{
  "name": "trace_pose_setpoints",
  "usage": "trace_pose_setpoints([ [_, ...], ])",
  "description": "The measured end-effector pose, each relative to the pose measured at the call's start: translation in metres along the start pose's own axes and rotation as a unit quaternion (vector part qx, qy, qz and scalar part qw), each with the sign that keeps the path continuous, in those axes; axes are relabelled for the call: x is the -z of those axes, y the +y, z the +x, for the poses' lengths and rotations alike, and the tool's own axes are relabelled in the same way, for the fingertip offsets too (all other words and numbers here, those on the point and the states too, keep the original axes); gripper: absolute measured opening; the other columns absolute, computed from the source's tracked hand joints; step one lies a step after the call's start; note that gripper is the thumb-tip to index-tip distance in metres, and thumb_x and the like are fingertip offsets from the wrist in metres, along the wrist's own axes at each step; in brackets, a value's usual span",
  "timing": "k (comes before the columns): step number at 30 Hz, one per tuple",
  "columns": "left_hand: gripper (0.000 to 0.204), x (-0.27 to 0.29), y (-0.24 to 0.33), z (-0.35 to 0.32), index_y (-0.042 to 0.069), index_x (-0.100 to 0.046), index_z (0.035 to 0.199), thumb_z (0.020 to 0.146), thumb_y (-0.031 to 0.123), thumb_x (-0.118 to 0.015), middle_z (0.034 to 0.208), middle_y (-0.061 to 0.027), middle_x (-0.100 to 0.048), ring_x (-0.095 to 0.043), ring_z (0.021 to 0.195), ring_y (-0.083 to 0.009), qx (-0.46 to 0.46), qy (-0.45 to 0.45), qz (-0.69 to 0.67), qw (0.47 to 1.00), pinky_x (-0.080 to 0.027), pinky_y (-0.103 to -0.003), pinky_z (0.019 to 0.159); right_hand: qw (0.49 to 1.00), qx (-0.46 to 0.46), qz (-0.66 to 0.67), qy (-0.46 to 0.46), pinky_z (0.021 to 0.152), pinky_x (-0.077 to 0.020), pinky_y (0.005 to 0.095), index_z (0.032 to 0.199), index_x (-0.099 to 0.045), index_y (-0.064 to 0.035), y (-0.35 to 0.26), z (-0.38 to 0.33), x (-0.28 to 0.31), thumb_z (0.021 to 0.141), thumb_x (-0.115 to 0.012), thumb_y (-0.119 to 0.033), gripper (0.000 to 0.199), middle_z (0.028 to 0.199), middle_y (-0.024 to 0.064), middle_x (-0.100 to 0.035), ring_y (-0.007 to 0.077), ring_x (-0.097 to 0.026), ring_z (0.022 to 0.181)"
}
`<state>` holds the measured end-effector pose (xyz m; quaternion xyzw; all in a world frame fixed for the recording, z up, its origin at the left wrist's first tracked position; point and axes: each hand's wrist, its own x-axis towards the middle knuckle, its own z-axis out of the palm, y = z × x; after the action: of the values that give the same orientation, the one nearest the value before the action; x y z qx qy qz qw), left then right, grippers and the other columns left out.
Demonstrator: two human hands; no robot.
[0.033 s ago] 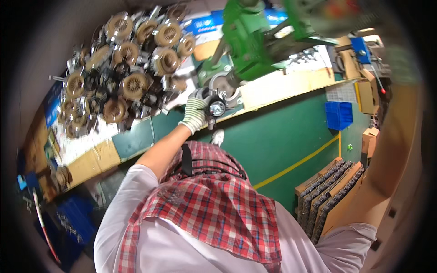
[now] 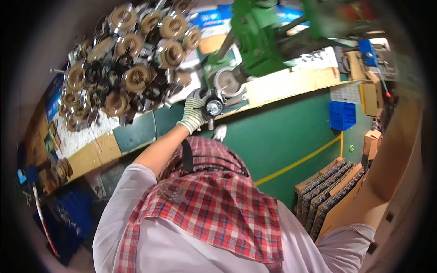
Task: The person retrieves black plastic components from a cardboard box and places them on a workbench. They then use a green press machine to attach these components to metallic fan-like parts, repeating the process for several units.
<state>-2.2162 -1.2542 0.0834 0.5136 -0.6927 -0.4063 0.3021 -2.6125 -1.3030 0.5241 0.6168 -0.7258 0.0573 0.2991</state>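
At the counter (image 2: 291, 84) edge, below the green machine (image 2: 255, 32), the gloved left hand (image 2: 193, 113) grips a round metal part (image 2: 213, 107), probably the loading step, so the next move needs careful alignment; the right hand is not visible.

My right hand is not in the picture at all; the sleeve (image 2: 350, 236) ends at the lower right and I cannot see further. My red checked scarf (image 2: 205, 200) covers most of my left forearm and the desk (image 2: 136, 132) edge below it. My left hand (image 2: 193, 113), in a glove, hides the back of the small round metal part (image 2: 213, 107), so its full shape is unclear. The green machine (image 2: 259, 32) is blurred and cut by the top edge. The brown wound parts (image 2: 127, 68) overlap, too many to count.
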Motion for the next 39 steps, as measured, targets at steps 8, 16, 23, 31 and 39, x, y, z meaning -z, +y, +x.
trace_pose_setpoints([
  [8,0.023,0.014,-0.104,-0.094,0.003,-0.057,0.108,0.087,0.012,-0.06,0.106,-0.0118,-0.058,-0.06,0.093,-0.0238,0.078,0.115,-0.052,0.989,-0.054,-0.034,0.083,0.967,-0.036,0.245,0.063,0.08,-0.0543,0.0295,0.109,-0.064,-0.0057,-0.04,-0.098,-0.042,0.092,-0.059,-0.006,0.018,0.101,0.011,-0.069,0.0196,-0.066,0.091],
  [16,0.082,0.019,-0.085,-0.096,0.012,-0.053,0.125,0.049,0.017,-0.084,0.131,-0.0128,-0.048,-0.045,0.121,-0.0335,0.098,0.069,0.002,0.993,-0.04,-0.037,0.104,0.939,0.012,0.311,-0.147,0.078,-0.0518,0.0358,0.09,-0.066,-0.0029,-0.157,-0.238,-0.081,0.081,-0.062,0.002,0.011,0.087,0.0124,-0.067,0.0262,-0.065,0.08],
  [23,0.068,0.002,-0.131,-0.109,0.011,-0.052,0.124,0.061,0.017,-0.078,0.127,-0.0134,-0.049,-0.047,0.116,-0.0351,0.149,0.059,-0.121,0.98,-0.042,-0.038,0.101,0.874,0.088,0.367,-0.305,0.08,-0.0496,0.0433,0.094,-0.066,-0.0059,-0.267,-0.296,-0.089,0.081,-0.066,-0.02,0.019,0.091,0.015,-0.066,0.0342,-0.063,0.083],
  [31,0.058,-0.02,-0.017,-0.065,0.01,-0.053,0.12,0.067,0.023,-0.072,0.126,-0.0142,-0.05,-0.047,0.116,-0.0361,0.048,-0.048,0.013,0.998,-0.042,-0.041,0.099,0.847,0.124,0.282,-0.434,0.079,-0.05,0.0448,0.126,-0.048,-0.0149,-0.322,-0.281,-0.089,0.069,-0.078,-0.031,0.066,0.113,0.021,-0.054,0.0373,-0.059,0.097],
  [39,0.063,0.022,0.064,-0.054,0.013,-0.051,0.129,0.074,0.032,-0.075,0.141,-0.0197,-0.04,-0.04,0.129,-0.0395,-0.048,-0.208,0.137,0.967,-0.034,-0.047,0.108,0.858,0.119,0.206,-0.454,0.08,-0.0517,0.0436,0.12,-0.055,-0.0134,-0.172,-0.241,-0.143,0.068,-0.08,-0.022,0.058,0.105,0.0163,-0.059,0.0358,-0.061,0.094],
])
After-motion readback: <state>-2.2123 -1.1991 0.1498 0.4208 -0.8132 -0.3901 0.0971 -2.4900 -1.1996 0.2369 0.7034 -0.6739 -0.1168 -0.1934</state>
